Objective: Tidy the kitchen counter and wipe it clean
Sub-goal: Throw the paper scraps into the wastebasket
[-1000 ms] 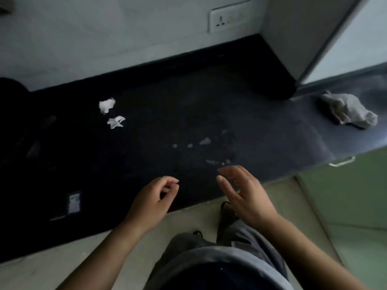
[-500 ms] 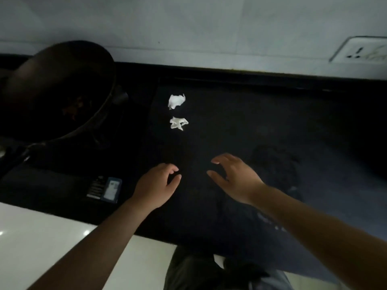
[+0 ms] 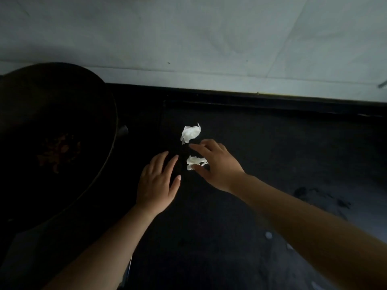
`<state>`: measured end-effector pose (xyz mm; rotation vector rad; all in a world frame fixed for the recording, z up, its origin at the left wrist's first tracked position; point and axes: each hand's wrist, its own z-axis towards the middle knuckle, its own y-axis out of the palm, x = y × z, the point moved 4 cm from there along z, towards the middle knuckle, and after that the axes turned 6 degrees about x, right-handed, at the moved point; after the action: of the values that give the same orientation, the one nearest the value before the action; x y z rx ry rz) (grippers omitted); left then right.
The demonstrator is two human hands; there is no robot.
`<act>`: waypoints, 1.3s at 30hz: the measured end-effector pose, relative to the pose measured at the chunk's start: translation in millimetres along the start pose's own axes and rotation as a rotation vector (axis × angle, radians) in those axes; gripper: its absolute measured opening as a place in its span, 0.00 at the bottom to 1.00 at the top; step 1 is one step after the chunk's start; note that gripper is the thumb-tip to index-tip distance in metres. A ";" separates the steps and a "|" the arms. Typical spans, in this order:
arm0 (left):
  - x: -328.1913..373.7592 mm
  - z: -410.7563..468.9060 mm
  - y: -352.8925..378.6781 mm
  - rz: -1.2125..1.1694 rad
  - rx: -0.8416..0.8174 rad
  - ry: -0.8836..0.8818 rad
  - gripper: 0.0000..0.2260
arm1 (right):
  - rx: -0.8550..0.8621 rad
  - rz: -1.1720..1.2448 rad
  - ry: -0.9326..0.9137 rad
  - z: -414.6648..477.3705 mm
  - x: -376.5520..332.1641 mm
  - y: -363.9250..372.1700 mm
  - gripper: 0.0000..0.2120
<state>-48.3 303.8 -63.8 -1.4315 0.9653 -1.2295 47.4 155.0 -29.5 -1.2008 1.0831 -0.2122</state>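
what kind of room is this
Most likely a kitchen: a dark counter runs along a pale wall, and a large dark pan holding food scraps sits at its left.

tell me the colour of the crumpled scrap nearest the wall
White; the crumpled paper scrap stands out on the dark counter, head view.

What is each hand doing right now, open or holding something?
Left hand: open, fingers straight, holding nothing.
Right hand: fingers spread around the nearer paper scrap; whether it grips cannot be told.
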 end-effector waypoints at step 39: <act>-3.4 2.9 9.5 0.068 0.020 0.014 0.26 | 0.195 0.031 0.094 4.3 4.6 4.4 0.10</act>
<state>-45.8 305.6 -73.9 -1.3652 1.0002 -1.1972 51.4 156.5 -35.9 -1.0076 1.1346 -0.3455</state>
